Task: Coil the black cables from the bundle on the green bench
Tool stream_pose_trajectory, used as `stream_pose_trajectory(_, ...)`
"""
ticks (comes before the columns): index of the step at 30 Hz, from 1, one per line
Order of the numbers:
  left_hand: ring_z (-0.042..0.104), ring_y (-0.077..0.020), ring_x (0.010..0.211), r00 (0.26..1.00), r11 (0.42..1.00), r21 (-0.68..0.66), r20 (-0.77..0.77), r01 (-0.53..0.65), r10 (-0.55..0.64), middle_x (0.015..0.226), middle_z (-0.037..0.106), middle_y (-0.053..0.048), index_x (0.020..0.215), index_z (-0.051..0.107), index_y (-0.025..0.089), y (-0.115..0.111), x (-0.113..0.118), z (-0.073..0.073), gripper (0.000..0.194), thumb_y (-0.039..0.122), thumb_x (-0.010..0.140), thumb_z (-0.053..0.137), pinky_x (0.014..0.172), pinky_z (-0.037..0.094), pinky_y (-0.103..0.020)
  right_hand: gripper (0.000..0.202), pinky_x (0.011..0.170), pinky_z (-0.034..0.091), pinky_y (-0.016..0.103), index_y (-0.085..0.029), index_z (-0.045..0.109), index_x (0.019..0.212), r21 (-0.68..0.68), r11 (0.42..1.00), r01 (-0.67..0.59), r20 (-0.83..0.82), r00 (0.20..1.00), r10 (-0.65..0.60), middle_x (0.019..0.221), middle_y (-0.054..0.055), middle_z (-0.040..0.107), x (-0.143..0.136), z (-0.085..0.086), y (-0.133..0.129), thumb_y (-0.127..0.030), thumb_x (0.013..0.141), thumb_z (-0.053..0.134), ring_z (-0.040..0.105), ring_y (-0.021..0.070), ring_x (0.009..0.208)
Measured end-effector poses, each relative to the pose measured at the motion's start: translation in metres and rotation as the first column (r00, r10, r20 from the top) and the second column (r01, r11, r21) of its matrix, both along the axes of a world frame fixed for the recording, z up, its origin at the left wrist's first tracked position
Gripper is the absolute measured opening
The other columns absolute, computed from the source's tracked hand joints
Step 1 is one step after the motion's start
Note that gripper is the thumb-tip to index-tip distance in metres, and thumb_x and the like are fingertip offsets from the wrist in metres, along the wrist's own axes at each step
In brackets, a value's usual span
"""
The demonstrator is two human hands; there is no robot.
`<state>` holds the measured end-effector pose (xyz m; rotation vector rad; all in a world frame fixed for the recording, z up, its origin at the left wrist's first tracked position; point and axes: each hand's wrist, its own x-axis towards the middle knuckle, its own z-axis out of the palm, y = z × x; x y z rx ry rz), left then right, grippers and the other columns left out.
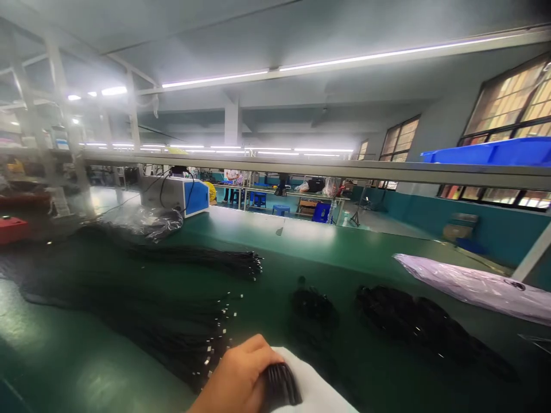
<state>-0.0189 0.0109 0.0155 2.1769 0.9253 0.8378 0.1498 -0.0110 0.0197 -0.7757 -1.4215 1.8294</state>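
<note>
Cable bundle (282, 383), black, gripped at the bottom edge of view, pressed onto a white sheet (316, 390) on the green bench (344, 246). Left hand (239, 378) clenched around the bundle's near end, fingers curled over the top, knuckles toward the camera. Right hand out of view; state not to be told.

Left of the hand, a wide fan of black wires (142, 312) with small pale tips, spread flat and reaching almost to the fingers. Behind it, a tighter wire sheaf (202, 258) lying crosswise, tips pointing right. Farther back left, a clear bag (146, 221) over more dark wire, just beside a blue and white box (178, 195). Red case (12, 228) at the far left edge.

Right of the sheet, two dark heaps (314, 307) (413, 321), near each other, apart from the hand. Beyond them, a pale plastic bag (473, 287) lying slantwise toward the right edge.

Bare green surface between the sheaf and the heaps, and a broad open strip along the bench's far edge. Overhead, a grey rail (301, 166) crossing the view, blue bin (495, 152) resting on it at right.
</note>
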Motion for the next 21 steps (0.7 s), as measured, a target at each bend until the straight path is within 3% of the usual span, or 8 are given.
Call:
stream_pose_trajectory(3, 0.058, -0.0142, 0.074, 0.987, 0.979, -0.200, 0.146, -0.041, 0.071, 0.082, 0.059, 0.000, 0.097, 0.062, 0.019, 0.002, 0.002, -0.002, 0.027, 0.009, 0.077, 0.048, 0.067, 0.045, -0.023, 0.037, 0.068, 0.050, 0.027, -0.012, 0.062, 0.093, -0.082, 0.996, -0.017, -0.089, 0.996, 0.010, 0.086, 0.004, 0.062, -0.002, -0.003, 0.003, -0.038, 0.070, 0.075, 0.061, 0.0142, 0.074)
stream_pose_trajectory(6, 0.055, -0.0116, 0.060, 0.965, 0.928, -0.365, 0.207, -0.077, 0.161, 0.071, 0.057, 0.004, 0.094, 0.057, 0.019, 0.003, 0.005, -0.005, 0.017, 0.017, 0.079, 0.050, 0.056, 0.044, -0.022, 0.038, 0.066, 0.048, 0.026, -0.010, 0.062, 0.097, -0.201, 0.978, -0.056, -0.222, 0.975, 0.011, 0.087, 0.008, 0.063, -0.003, -0.001, -0.002, -0.037, 0.072, 0.073, 0.063, 0.0134, 0.069)
stream_pose_trajectory(10, 0.056, -0.0123, 0.055, 0.957, 0.924, -0.329, 0.142, -0.195, 0.252, 0.058, 0.057, 0.005, 0.076, 0.056, 0.019, 0.004, 0.010, -0.009, 0.005, 0.018, 0.077, 0.051, 0.050, 0.040, -0.021, 0.036, 0.064, 0.049, 0.025, -0.010, 0.062, 0.102, -0.254, 0.966, -0.045, -0.229, 0.973, -0.015, 0.079, 0.007, 0.064, -0.002, 0.001, -0.007, -0.034, 0.076, 0.071, 0.063, 0.0138, 0.069)
stream_pose_trajectory(15, 0.051, -0.0098, 0.043, 0.943, 0.875, -0.450, 0.176, -0.178, 0.282, 0.058, 0.054, 0.007, 0.079, 0.050, 0.020, 0.002, 0.018, -0.012, 0.009, 0.014, 0.073, 0.049, 0.040, 0.037, -0.019, 0.037, 0.059, 0.051, 0.028, -0.008, 0.064, 0.091, -0.160, 0.987, 0.002, -0.155, 0.987, -0.027, 0.073, 0.007, 0.062, -0.006, -0.009, 0.000, -0.038, 0.072, 0.072, 0.061, 0.0155, 0.067)
stream_pose_trajectory(18, 0.051, -0.0097, 0.049, 0.934, 0.870, -0.407, 0.094, -0.279, 0.343, 0.059, 0.054, 0.006, 0.075, 0.050, 0.020, 0.002, 0.022, -0.014, 0.008, 0.014, 0.071, 0.052, 0.044, 0.035, -0.018, 0.039, 0.052, 0.045, 0.024, -0.007, 0.062, 0.086, -0.139, 0.990, 0.035, -0.022, 0.999, -0.039, 0.068, 0.008, 0.062, -0.009, -0.017, 0.004, -0.041, 0.067, 0.071, 0.057, 0.0139, 0.058)
stream_pose_trajectory(21, 0.051, -0.0111, 0.056, 0.935, 0.870, -0.366, -0.001, -0.331, 0.355, 0.059, 0.055, 0.005, 0.071, 0.050, 0.020, 0.004, 0.021, -0.015, 0.007, 0.018, 0.070, 0.057, 0.048, 0.033, -0.019, 0.026, 0.049, 0.042, 0.022, -0.010, 0.060, 0.084, -0.131, 0.986, 0.106, 0.179, 0.980, -0.082, 0.060, 0.004, 0.060, -0.011, -0.021, 0.003, -0.027, 0.065, 0.064, 0.053, 0.0118, 0.051)
